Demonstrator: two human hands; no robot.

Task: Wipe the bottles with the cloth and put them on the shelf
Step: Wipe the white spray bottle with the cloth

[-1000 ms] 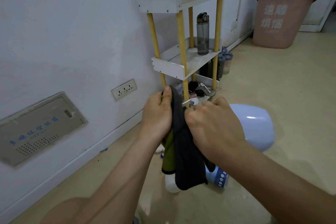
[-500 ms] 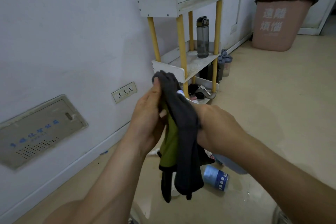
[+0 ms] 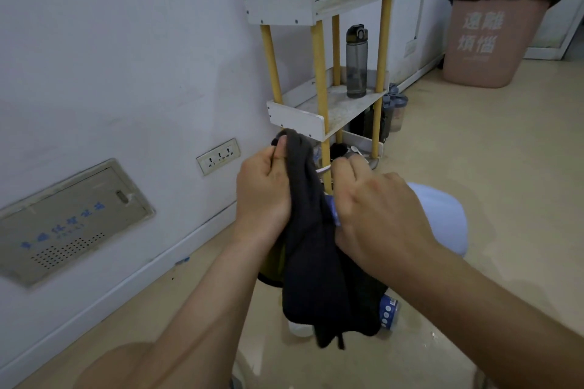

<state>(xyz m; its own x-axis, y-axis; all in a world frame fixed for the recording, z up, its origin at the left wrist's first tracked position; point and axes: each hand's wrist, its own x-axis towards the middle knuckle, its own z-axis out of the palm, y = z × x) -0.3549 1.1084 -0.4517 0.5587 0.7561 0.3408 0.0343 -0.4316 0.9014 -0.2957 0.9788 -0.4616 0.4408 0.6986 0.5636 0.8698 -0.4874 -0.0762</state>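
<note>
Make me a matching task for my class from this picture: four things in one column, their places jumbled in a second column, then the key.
Things:
1. dark cloth
2. grey bottle
3. pink bin
4. blue-labelled bottle

Places:
A. lying on the floor
B. upright on the middle tier of the shelf
C. gripped by the left hand
D. standing at the far right

Pairs: 1-C, 2-B, 3-D, 4-A

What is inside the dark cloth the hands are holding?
An olive-green strip shows at the left edge of the dark cloth, below the left hand, and a pale blue bit beside the right hand. The rest is wrapped, so the object's shape cannot be seen.
</note>
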